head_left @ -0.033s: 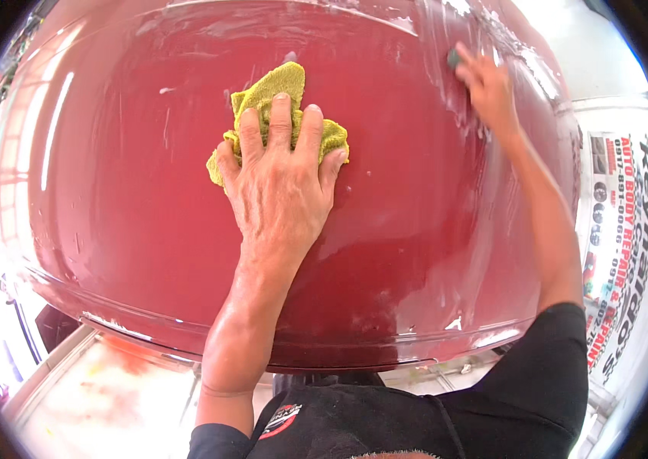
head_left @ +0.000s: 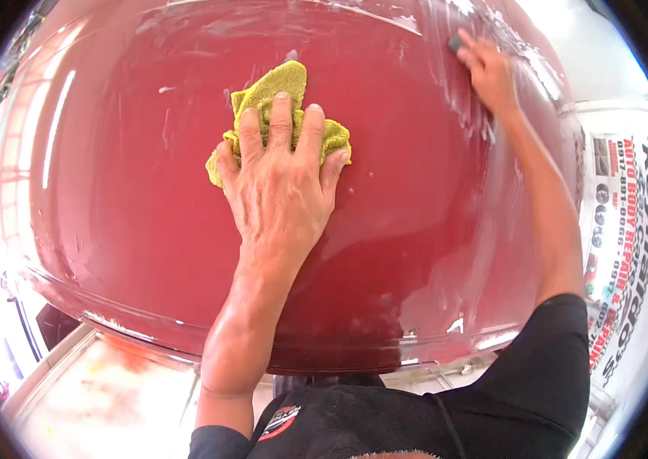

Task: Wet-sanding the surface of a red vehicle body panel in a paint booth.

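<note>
My left hand [head_left: 282, 187] presses down on a crumpled yellow cloth [head_left: 284, 79], its fingers bent into the folds. Beneath the cloth is a glossy red car panel [head_left: 393, 206], curved and wide, like a hood. Toward the far right my right hand [head_left: 494, 83] grips a small dark block [head_left: 456, 43] against the panel; its kind is too small to make out. Whitish wet streaks [head_left: 446, 84] cover the paint around that block, and fainter smears lie along the far side.
A white banner [head_left: 618, 252] with printing and pictures stands beyond the panel's right side. Along the near edge runs a dark seam, with a pale, orange-stained surface [head_left: 117, 390] below it at the left. Bright glare washes out the far left.
My right hand has slid slightly farther away along the panel with the dark block. The left hand and the yellow cloth stay practically where they were.
</note>
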Demonstrator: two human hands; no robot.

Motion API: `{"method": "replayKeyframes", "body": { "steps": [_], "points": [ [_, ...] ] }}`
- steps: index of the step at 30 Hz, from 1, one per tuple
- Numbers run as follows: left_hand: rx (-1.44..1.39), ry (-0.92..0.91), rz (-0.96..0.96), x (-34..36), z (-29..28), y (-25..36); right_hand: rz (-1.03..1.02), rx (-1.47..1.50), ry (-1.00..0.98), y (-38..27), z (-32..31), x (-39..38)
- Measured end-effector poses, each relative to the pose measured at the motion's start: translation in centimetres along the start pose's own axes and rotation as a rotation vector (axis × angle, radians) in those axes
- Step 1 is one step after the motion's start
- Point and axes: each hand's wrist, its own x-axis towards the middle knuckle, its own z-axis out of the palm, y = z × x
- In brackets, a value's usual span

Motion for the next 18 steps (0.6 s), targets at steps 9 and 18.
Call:
{"method": "replayKeyframes", "body": {
  "steps": [9, 18],
  "points": [
    [0.000, -0.005, -0.013, 0.1, 0.6, -0.3, 0.284, -0.148, -0.041, 2.7, 2.8, 5.1],
    [0.019, -0.001, -0.007, 0.0, -0.1, -0.3, 0.041, -0.051, -0.001, -0.7, -1.3, -4.3]
  ]
}}
